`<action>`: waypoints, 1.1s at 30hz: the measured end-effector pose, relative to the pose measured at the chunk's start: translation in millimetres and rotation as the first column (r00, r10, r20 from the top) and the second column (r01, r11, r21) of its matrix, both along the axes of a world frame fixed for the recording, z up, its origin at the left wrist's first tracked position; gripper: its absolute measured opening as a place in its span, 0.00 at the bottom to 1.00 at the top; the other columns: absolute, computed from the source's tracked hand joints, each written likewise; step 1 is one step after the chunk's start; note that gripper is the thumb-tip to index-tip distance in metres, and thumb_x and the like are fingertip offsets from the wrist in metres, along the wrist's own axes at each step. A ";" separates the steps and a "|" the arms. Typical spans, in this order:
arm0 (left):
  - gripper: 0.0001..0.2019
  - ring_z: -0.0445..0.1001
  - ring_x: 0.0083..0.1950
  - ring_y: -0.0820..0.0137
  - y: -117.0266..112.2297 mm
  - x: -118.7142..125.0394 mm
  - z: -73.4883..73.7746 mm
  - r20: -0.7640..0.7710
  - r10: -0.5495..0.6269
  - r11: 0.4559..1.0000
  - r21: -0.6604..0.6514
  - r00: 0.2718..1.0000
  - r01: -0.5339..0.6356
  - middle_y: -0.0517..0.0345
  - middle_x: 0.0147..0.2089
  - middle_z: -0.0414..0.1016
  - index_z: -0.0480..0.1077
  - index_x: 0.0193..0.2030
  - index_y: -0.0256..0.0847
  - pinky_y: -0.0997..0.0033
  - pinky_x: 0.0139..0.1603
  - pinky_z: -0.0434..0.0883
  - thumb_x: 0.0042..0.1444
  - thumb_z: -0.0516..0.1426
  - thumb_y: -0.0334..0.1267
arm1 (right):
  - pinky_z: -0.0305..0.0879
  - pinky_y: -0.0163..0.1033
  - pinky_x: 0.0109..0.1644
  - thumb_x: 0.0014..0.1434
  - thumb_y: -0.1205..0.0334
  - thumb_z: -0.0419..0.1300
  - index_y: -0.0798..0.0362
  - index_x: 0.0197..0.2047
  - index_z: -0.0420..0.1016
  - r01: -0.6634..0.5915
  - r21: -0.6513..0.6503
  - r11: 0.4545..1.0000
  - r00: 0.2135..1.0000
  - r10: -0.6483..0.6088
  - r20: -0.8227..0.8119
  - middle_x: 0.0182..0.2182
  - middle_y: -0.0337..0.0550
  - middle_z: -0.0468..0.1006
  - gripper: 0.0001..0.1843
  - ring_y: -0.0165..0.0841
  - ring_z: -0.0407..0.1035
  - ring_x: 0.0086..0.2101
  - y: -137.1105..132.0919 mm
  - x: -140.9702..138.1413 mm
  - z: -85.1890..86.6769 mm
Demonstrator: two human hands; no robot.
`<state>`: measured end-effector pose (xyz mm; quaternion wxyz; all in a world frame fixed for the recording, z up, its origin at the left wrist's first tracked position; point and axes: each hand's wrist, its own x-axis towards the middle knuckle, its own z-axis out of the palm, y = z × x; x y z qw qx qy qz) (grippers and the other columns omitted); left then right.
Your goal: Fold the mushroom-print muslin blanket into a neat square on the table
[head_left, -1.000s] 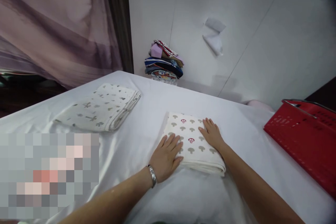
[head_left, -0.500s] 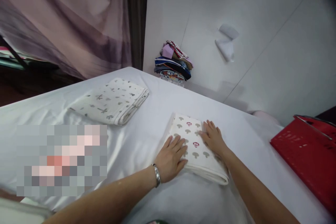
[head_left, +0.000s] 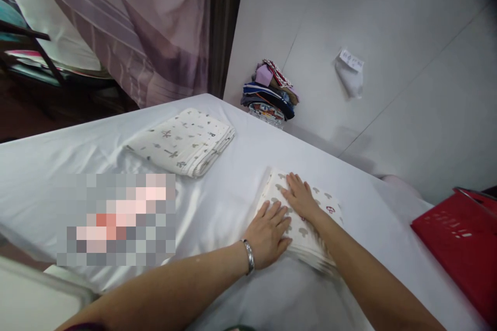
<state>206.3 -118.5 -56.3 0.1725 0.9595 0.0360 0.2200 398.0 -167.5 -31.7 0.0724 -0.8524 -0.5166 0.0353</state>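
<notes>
A folded white cloth with grey and red mushroom prints [head_left: 316, 199] lies on a white-covered surface [head_left: 248, 152] in front of me. My left hand [head_left: 268, 231] rests flat on its near left part, fingers spread, a silver bracelet at the wrist. Just above and to the right, my right hand [head_left: 301, 197] presses palm down on the cloth, fingers stretched out. Part of the cloth's near right side is hidden beneath my right forearm. Further left lies another folded white cloth with small dark prints [head_left: 182, 139], untouched.
A red bag [head_left: 458, 248] stands at the right edge. Folded clothes [head_left: 269, 93] are stacked beyond the surface's far edge, near a pinkish curtain [head_left: 166, 26]. A paper in clear plastic [head_left: 349, 72] lies on the tiled floor. A blurred-out patch [head_left: 116, 217] covers the left.
My right hand has moved from the mushroom cloth's right edge leftward onto its top. More printed cloth now shows right of that hand. My left hand stays on the cloth; the view has shifted slightly.
</notes>
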 end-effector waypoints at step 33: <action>0.22 0.52 0.65 0.59 -4.3 3.5 -4.0 0.007 0.004 1.000 -0.018 1.000 -0.004 0.50 0.62 0.61 0.62 0.57 0.39 0.50 0.66 0.45 0.60 0.47 0.47 | 0.34 0.49 0.64 0.63 0.47 0.40 0.53 0.66 0.48 -0.036 -0.079 0.996 0.999 0.034 -0.020 0.64 0.45 0.50 0.32 0.36 0.42 0.63 50.1 2.6 -1.6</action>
